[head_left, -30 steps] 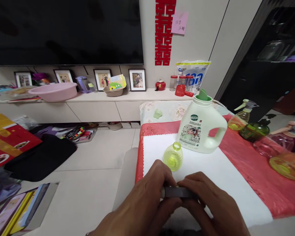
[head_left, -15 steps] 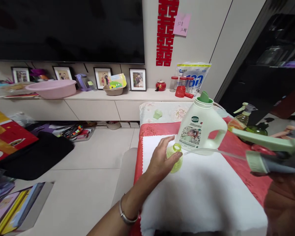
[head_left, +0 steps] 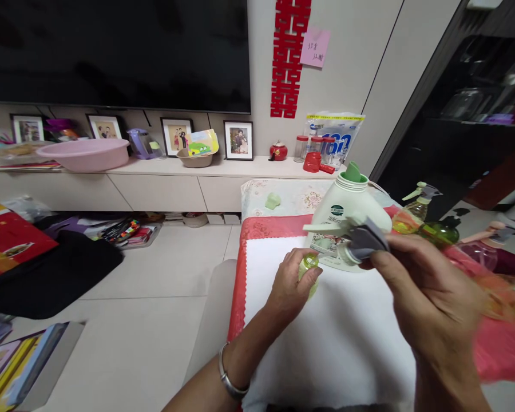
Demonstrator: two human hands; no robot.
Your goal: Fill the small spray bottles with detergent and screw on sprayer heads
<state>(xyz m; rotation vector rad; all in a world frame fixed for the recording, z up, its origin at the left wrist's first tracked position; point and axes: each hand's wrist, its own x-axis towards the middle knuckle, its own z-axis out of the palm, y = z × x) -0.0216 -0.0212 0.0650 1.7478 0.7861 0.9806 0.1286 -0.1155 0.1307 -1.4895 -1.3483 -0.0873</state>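
Observation:
My left hand [head_left: 292, 281] is wrapped round a small yellow-green bottle [head_left: 311, 262], whose open neck faces up above the white cloth [head_left: 326, 343]. To its right, my right hand [head_left: 424, 286] grips a grey and pale green spray head [head_left: 363, 241], slightly blurred, with its nozzle pointing left. The dip tube can barely be made out near the bottle neck; whether it is inside, I cannot tell. Behind both hands stands a large pale green detergent jug [head_left: 371, 209] with no cap on and a green spout [head_left: 353, 173] showing in its mouth.
A pale green cap [head_left: 273, 200] lies on the floral cloth behind. Several spray bottles, among them an amber one [head_left: 416, 212] and a dark green one [head_left: 444, 230], stand on the right over the red cloth [head_left: 498, 349]. A grey stool [head_left: 212, 309] is at the table's left.
My right hand has come in from the right edge with the spray head, now close to the small bottle. My left hand still holds the bottle. The view has shifted slightly.

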